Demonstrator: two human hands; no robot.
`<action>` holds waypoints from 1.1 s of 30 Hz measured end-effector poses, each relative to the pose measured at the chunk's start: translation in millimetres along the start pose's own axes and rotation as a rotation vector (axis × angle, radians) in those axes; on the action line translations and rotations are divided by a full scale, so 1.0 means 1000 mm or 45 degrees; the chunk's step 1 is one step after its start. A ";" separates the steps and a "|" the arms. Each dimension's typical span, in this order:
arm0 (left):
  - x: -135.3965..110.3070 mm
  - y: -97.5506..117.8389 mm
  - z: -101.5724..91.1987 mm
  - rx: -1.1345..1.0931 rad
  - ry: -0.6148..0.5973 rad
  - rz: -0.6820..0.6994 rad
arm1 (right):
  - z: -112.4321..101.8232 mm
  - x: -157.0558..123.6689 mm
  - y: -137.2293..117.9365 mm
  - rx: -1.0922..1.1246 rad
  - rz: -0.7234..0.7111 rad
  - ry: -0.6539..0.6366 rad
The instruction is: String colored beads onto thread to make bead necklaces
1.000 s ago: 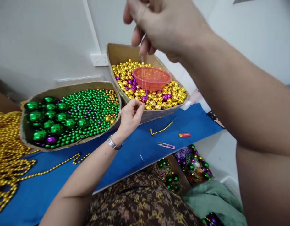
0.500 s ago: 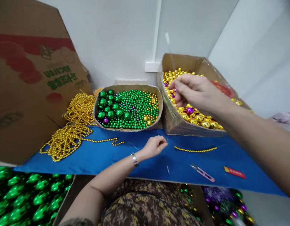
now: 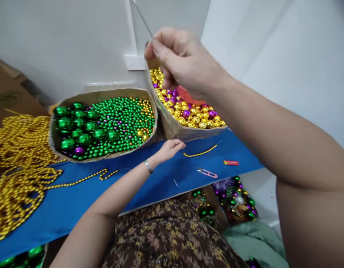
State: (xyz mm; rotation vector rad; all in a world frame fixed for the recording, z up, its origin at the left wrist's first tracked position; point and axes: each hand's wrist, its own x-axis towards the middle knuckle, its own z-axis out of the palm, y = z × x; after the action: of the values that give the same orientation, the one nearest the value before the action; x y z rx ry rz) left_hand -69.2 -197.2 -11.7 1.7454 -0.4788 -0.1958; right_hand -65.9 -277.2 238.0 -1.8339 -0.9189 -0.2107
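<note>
My right hand (image 3: 183, 59) is raised close to the camera, its fingers pinched on a long thin needle (image 3: 144, 20) that points up and left. It hangs above the cardboard box of gold and purple beads (image 3: 188, 111). My left hand (image 3: 169, 148) rests low on the blue cloth (image 3: 149, 182) by that box's front corner, fingers pinched together on a fine thread I can barely make out. A short strand of gold beads (image 3: 201, 152) lies just right of it.
A cardboard tray of green beads (image 3: 104, 124) stands left of the gold box. Piles of gold bead strings (image 3: 18, 163) lie at the far left. Pink snips (image 3: 207, 172) and a small red packet (image 3: 231, 162) lie on the cloth. Boxes of mixed baubles (image 3: 236, 197) sit below right.
My right hand has risen from the gold beads toward the camera with the needle. My left hand stays pinched on the cloth. The view has swung right and down.
</note>
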 end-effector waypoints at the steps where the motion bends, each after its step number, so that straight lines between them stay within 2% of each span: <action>1: 0.008 -0.004 0.001 0.060 0.001 -0.043 | -0.008 -0.003 -0.003 0.006 0.003 0.022; 3: 0.019 -0.009 0.000 0.055 0.025 -0.131 | -0.022 -0.012 -0.008 0.013 0.034 0.084; 5: 0.024 -0.007 -0.001 -0.111 0.098 -0.173 | -0.035 -0.023 -0.011 0.030 0.034 0.155; 8: 0.019 0.006 0.000 -0.295 0.279 -0.030 | -0.050 -0.041 -0.015 0.045 -0.035 0.204; 10: 0.011 0.013 -0.002 -0.174 0.351 0.195 | -0.056 -0.052 -0.020 0.023 -0.102 0.251; 13: -0.002 0.011 -0.008 0.095 0.345 0.439 | -0.059 -0.068 -0.030 -0.010 -0.142 0.289; 15: -0.013 -0.002 -0.014 0.225 0.318 0.464 | -0.056 -0.078 -0.036 0.013 -0.083 0.283; 18: -0.034 -0.030 -0.020 0.474 0.268 0.420 | -0.048 -0.098 -0.031 0.090 0.047 0.169; 21: -0.054 -0.052 -0.023 0.701 0.196 0.380 | -0.039 -0.126 -0.008 0.179 0.145 -0.085; 24: -0.070 -0.063 -0.025 0.823 0.145 0.354 | -0.039 -0.164 0.029 0.208 0.318 -0.223; 27: -0.086 -0.069 -0.025 0.924 0.108 0.372 | -0.050 -0.211 0.072 0.250 0.565 -0.159; 31: -0.101 -0.078 -0.019 1.077 -0.098 0.457 | -0.069 -0.269 0.135 0.101 0.922 -0.092; 33: -0.103 -0.081 -0.013 1.160 -0.175 0.467 | -0.075 -0.286 0.169 0.006 1.114 -0.135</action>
State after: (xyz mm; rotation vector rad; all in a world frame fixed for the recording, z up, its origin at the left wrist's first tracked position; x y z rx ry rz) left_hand -139.8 -129.6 -99.9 2.4800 -1.0940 0.2059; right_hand -130.7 -512.3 -0.2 -2.0828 -0.1201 0.4342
